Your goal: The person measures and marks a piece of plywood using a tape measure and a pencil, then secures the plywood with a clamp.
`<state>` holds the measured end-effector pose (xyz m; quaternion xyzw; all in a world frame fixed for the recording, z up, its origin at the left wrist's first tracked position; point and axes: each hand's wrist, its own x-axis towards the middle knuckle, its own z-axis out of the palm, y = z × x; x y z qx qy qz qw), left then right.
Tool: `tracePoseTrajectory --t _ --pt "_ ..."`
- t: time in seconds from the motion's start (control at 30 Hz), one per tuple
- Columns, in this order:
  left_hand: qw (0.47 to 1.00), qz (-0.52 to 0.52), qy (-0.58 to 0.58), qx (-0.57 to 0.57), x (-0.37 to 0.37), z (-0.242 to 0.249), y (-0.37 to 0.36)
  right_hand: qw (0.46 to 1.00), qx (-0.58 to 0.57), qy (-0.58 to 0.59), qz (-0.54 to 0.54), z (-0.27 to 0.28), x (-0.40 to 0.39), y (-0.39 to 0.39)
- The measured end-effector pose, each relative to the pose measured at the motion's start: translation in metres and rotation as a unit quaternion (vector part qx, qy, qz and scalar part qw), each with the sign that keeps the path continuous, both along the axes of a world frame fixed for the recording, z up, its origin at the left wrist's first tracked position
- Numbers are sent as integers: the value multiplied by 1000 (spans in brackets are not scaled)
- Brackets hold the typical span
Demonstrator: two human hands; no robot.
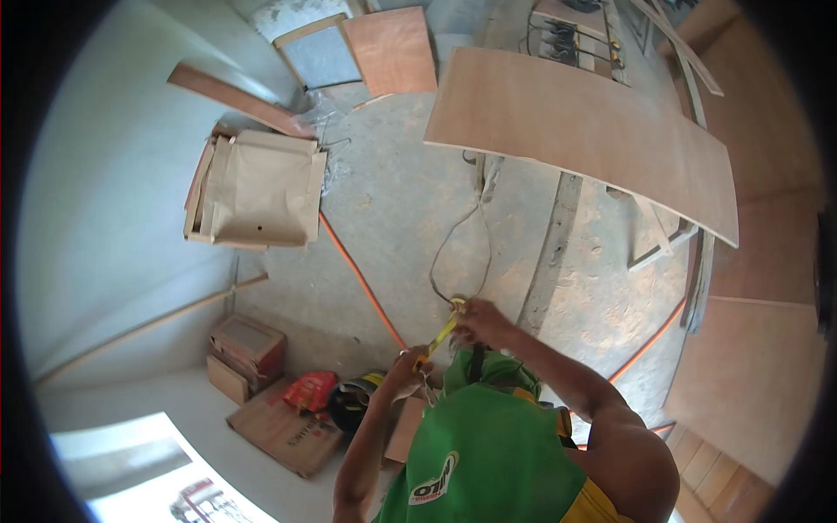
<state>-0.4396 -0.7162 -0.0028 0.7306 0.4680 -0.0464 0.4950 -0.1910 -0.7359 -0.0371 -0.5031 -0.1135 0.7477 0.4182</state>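
My left hand (404, 373) is closed around a tape measure (421, 361) with a yellow-orange case, low in the middle of the head view. A short length of yellow blade (444, 334) runs up and right from it. At the blade's other end, my right hand (479, 322) has its fingers closed on the tape. Both hands are in front of my green shirt (497, 453), above the concrete floor. A thin cord loop (433, 261) lies on the floor just beyond my right hand.
A large plywood sheet (584, 131) rests on supports at the upper right. On the left are flattened cardboard (266, 187) and a wooden plank (235, 98). An orange hose (357, 270) crosses the floor. Boxes (248, 344) and a red bag (309, 392) sit lower left.
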Motion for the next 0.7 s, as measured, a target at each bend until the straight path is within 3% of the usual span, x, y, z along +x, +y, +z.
tracePoseTrajectory --t 0.07,0.2,0.3,0.33,0.37,0.43,0.5,0.53,0.57,0.63,0.67,0.7 --pt "999 -41 7 26 -31 -3 32 997 58 4 -49 -6 25 29" --pt "997 -56 38 35 -82 -12 81 972 64 -101 -202 6 113 50" --pt "991 -101 60 61 -75 -18 118 893 181 -202 -359 5 214 25" --pt "984 -131 78 93 -71 -21 129 851 156 -256 -430 2 238 13" --pt "982 -148 73 93 -61 -22 139 842 69 -237 -481 8 261 3" --pt "980 -175 52 77 -28 -20 162 812 12 -275 -514 18 261 -6" --pt "970 -222 45 89 13 -18 184 833 41 -273 -480 6 231 -7" --pt "963 -247 43 102 36 -16 194 848 88 -194 -486 -1 204 -2" --pt "960 -260 38 100 60 -12 202 876 71 -254 -403 -17 177 8" --pt "964 -250 40 83 101 -1 217 916 35 -143 -372 -23 107 35" --pt "965 -247 33 77 118 3 225 951 -18 -103 -292 -19 86 53" --pt "963 -256 29 77 129 3 236 958 -8 -131 -253 -6 66 68"
